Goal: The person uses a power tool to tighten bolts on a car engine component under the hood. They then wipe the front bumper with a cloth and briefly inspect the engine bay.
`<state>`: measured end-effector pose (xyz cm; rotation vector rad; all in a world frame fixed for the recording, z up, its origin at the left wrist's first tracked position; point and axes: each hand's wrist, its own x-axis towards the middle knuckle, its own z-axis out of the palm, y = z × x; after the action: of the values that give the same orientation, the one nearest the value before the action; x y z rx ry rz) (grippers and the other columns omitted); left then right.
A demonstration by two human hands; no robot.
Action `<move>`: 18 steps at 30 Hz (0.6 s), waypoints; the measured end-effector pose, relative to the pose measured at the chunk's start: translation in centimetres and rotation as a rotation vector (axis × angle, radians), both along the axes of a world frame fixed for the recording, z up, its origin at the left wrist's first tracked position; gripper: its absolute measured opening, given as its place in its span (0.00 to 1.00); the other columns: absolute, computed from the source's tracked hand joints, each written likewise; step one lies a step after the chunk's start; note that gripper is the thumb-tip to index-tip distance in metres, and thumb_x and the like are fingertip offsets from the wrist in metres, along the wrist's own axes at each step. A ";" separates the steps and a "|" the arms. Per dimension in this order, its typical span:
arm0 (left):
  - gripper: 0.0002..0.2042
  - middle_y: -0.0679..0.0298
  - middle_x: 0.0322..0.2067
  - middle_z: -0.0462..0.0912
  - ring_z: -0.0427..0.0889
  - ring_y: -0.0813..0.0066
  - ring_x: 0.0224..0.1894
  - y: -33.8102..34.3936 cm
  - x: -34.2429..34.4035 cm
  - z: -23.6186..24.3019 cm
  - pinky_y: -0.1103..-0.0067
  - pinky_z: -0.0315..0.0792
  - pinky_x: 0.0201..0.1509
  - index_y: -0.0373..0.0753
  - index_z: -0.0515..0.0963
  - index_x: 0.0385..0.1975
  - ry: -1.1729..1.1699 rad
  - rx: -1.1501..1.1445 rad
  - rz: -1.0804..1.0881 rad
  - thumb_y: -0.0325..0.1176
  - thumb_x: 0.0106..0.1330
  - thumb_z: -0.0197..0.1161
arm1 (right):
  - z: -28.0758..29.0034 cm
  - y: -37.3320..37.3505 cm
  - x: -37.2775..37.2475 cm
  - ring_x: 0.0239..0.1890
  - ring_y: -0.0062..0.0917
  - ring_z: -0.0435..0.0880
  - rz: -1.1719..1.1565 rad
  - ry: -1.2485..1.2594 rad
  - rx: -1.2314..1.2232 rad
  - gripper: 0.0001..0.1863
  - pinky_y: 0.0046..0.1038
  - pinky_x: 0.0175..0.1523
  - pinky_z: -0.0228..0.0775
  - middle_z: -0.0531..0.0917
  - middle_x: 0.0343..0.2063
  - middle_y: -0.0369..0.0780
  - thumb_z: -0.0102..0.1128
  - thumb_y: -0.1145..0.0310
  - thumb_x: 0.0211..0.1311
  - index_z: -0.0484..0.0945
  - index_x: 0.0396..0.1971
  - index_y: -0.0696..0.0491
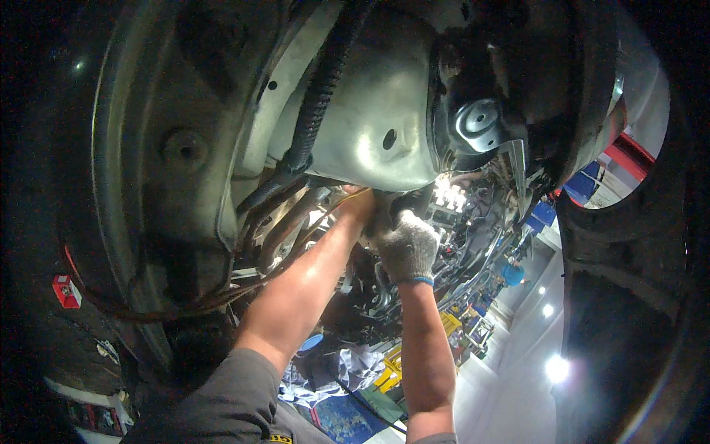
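Observation:
My left hand has no glove and reaches up under the lower edge of a shiny metal body panel. Its fingers are hidden behind the panel. A thin yellow wire runs past the wrist. Close beside it, my right hand wears a grey knitted glove with a blue cuff. Its fingers are closed around something dark just below the panel edge, too shadowed to name. Engine parts and hoses crowd the space around both hands.
A ribbed black conduit hangs down left of the panel. Brown pipes curve beside my left forearm. A bright work light shines at right. A patterned cloth lies below, and a red box stands far left. A person in blue is farther off.

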<state>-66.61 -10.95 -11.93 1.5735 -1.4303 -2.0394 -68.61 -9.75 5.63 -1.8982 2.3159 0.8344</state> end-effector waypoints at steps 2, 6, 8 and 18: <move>0.17 0.45 0.59 0.86 0.84 0.45 0.62 0.2 -0.1 -0.8 0.59 0.77 0.65 0.36 0.82 0.60 0.021 -0.004 0.039 0.30 0.80 0.51 | -0.3 0.2 -0.3 0.27 0.47 0.90 0.003 0.034 0.005 0.23 0.49 0.43 0.75 0.87 0.21 0.48 0.74 0.43 0.59 0.82 0.25 0.49; 0.17 0.45 0.59 0.86 0.84 0.46 0.62 0.7 -0.6 -1.5 0.59 0.77 0.65 0.36 0.82 0.60 0.054 -0.004 0.106 0.30 0.80 0.51 | -1.0 0.5 -0.8 0.26 0.47 0.87 0.081 0.013 -0.068 0.24 0.50 0.40 0.72 0.86 0.20 0.46 0.73 0.41 0.60 0.81 0.23 0.48; 0.17 0.46 0.59 0.86 0.84 0.46 0.62 0.8 -0.7 -1.5 0.59 0.77 0.65 0.36 0.82 0.60 0.069 -0.004 0.136 0.30 0.81 0.51 | -1.4 0.5 -0.8 0.26 0.47 0.86 0.155 0.045 -0.094 0.24 0.51 0.40 0.71 0.85 0.20 0.46 0.72 0.40 0.61 0.81 0.23 0.48; 0.17 0.47 0.60 0.86 0.84 0.47 0.61 2.2 -0.8 -1.2 0.60 0.77 0.65 0.36 0.82 0.61 0.130 0.005 0.259 0.32 0.81 0.51 | -4.2 -0.2 -0.5 0.32 0.44 0.88 -0.008 0.177 -0.168 0.24 0.52 0.41 0.71 0.86 0.24 0.44 0.71 0.41 0.61 0.84 0.22 0.48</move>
<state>-67.45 -8.78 -13.13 1.5075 -1.1133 -1.9543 -69.13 -9.96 1.46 -1.9504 2.5709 0.8654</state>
